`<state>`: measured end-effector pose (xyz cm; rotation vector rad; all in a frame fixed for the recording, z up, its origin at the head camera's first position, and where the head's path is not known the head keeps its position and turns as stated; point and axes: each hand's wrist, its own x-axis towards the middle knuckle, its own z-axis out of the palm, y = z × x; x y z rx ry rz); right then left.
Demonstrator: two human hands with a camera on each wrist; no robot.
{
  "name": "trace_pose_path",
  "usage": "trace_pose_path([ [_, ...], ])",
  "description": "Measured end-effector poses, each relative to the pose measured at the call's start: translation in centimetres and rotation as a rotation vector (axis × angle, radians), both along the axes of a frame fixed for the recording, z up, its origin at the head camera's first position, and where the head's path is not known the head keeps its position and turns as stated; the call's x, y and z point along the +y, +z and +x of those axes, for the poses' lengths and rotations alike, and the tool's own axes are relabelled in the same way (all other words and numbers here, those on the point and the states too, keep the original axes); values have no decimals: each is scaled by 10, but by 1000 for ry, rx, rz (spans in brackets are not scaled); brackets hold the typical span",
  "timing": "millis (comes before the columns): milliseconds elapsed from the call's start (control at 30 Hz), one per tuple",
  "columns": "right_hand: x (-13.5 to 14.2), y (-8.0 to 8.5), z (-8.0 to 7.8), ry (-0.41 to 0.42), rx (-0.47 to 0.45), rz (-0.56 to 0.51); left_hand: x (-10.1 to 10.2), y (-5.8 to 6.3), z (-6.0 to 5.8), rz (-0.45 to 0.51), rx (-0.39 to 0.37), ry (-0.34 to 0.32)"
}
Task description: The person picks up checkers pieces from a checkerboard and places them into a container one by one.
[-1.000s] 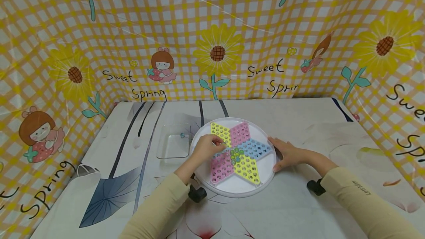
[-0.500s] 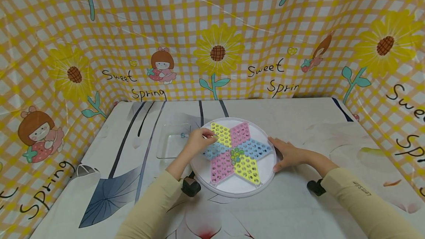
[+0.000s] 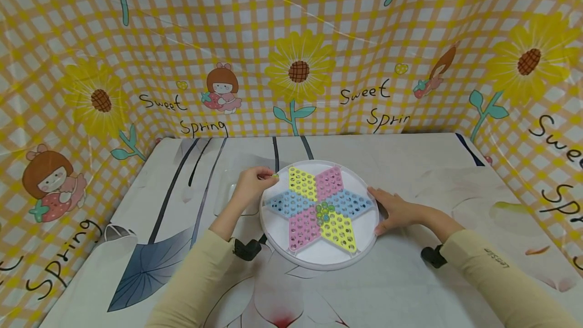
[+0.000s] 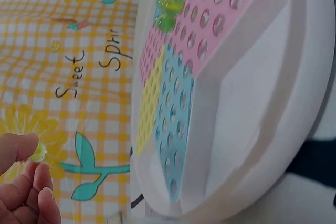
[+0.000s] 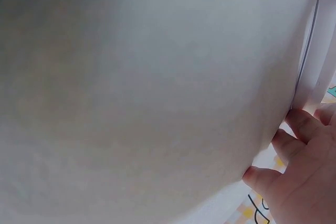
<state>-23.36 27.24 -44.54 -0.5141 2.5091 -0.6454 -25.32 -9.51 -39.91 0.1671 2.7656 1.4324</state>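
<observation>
Sleeves (image 3: 191,280): pale beige, reaching in from the near side of the desk (image 3: 405,163), with black wrist cameras (image 3: 433,257) just below the cuffs.
Star board (image 3: 366,234): round and white, lying flat on the desk, well apart from its left and right edges; marked with holed points in yellow, pink and blue.
Marble cluster (image 3: 325,212): mostly green, gathered at the star's centre, between both hands and well apart from either.
Right hand (image 3: 395,209): spread, with thumb apart from fingers, touching the board's right rim.
Left hand (image 3: 251,185): pinching one marble between thumb and forefinger, near the board's far-left rim.
Pinched marble (image 3: 275,176): yellow-green, at the very fingertips — held apart from the holes; impossible to tell how high above the desk.
Clear box (image 3: 224,194): left of the board, behind the left hand and forearm; partly hidden.
Far edge of the desk: lined by a backdrop cloth (image 3: 182,39) — yellow check, printed with sunflowers (image 3: 298,71) and "Sweet Spring" lettering.
</observation>
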Motion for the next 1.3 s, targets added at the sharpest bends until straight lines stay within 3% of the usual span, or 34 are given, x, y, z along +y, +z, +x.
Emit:
trace_pose_path([
  [467,-1,3,2,10,7,-8,-46,-1,-3,-37,16,64],
  [767,0,1,0,11,17,9,-69,-5,-3,-31,-49,108],
  [1033,0,2,0,13,15,6,-80,-8,-7,-49,-115,156],
  [1300,1,-2,-1,15,20,13,-87,-10,-6,-26,-135,181],
])
